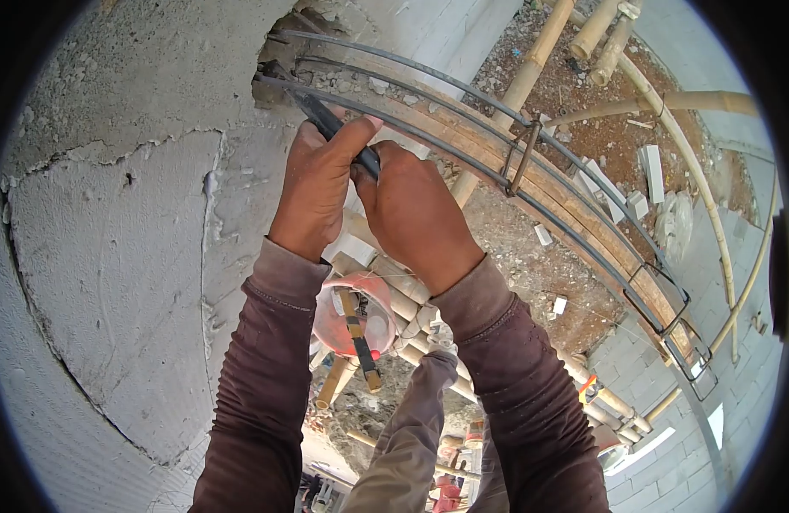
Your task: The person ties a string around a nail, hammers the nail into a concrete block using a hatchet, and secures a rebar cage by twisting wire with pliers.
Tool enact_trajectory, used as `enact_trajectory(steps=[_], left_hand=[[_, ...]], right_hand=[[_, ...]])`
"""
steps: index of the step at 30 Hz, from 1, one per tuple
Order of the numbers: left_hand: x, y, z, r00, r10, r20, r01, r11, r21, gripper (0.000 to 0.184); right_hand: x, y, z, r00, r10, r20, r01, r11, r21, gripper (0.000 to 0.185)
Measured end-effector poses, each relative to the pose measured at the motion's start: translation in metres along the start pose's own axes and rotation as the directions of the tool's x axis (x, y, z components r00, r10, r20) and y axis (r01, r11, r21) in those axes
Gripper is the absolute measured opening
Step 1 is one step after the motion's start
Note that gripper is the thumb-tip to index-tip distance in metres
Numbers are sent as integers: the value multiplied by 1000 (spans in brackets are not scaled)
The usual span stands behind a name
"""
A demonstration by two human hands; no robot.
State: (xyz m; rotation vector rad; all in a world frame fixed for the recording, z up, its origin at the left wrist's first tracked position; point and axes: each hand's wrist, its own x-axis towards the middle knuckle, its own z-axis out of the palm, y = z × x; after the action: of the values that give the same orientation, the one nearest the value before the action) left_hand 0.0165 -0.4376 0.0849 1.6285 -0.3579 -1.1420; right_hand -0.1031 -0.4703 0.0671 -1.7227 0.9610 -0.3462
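Note:
Dark-handled pincers (323, 117) reach up to the end of a steel reinforcing bar (412, 133) at a broken-out pocket in the concrete wall (138, 94). My left hand (319, 175) is closed around their handles, with the thumb lying along the top. Just to its right, my right hand (416, 209) is also closed at the lower end of the handles; most of its fingers are hidden behind its back. The jaws are dark and small against the pocket, so what they grip cannot be made out.
Rebar with stirrups (523, 158) runs right above a wooden board (565, 201). Bamboo poles (540, 60) cross at the right. Below my hands, a red bucket (326, 321) holds a taped wooden handle (353, 329). Rubble and white block pieces (651, 175) lie on the ground.

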Motion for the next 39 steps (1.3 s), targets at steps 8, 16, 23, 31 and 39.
enact_trajectory(steps=[8,16,23,31,39], left_hand=[[-3,-32,-25,996,-74,-42,85,911,403,78],[-10,-18,-20,984,-128,-121,174,821,543,56],[5,-37,-13,996,-83,-38,90,860,502,60],[29,-68,-29,993,110,-43,-30,585,810,63],[5,-57,-18,987,-22,160,-14,975,221,32]], right_hand=[[2,46,95,987,-53,-153,134,796,591,13],[10,67,90,814,21,581,-565,263,782,6],[22,74,59,914,40,405,-328,662,674,13],[49,133,127,855,-52,516,-482,289,827,9],[-4,53,68,987,62,-147,-14,951,309,19]])
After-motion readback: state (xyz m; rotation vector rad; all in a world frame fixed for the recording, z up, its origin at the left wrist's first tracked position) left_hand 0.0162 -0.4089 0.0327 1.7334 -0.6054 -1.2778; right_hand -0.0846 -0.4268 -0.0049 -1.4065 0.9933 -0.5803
